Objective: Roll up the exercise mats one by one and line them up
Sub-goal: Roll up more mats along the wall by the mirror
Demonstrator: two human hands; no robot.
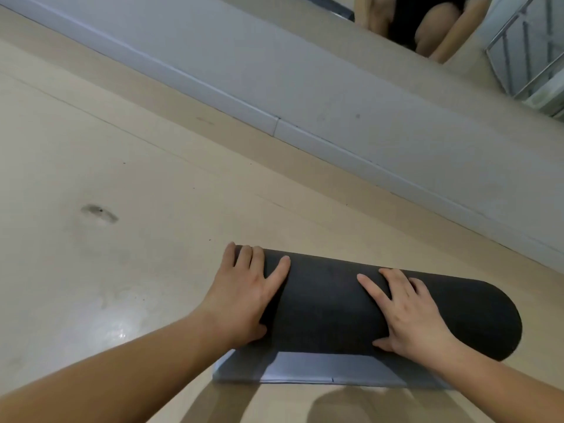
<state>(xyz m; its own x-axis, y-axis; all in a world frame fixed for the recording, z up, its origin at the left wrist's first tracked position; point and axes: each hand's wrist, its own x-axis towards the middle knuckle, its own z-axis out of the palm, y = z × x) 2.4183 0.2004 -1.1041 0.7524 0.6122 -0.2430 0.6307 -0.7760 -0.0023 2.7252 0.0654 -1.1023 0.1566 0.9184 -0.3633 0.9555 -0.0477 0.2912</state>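
A dark grey exercise mat (329, 303) lies on the floor as a thick roll running left to right. A short flat strip of its lighter grey inner side (305, 369) shows unrolled below the roll, near me. My left hand (244, 293) lies spread on the roll's left end, fingers over the top and thumb low on the near side. My right hand (409, 312) lies flat on the roll right of its middle, fingers spread and pointing away from me.
The pale wooden floor (122, 193) stretches to the left and ahead. A grey skirting board and wall base (305, 96) run diagonally behind the mat. Above that a mirror (427, 25) shows a crouching person, with a metal railing (525, 56) at the far right.
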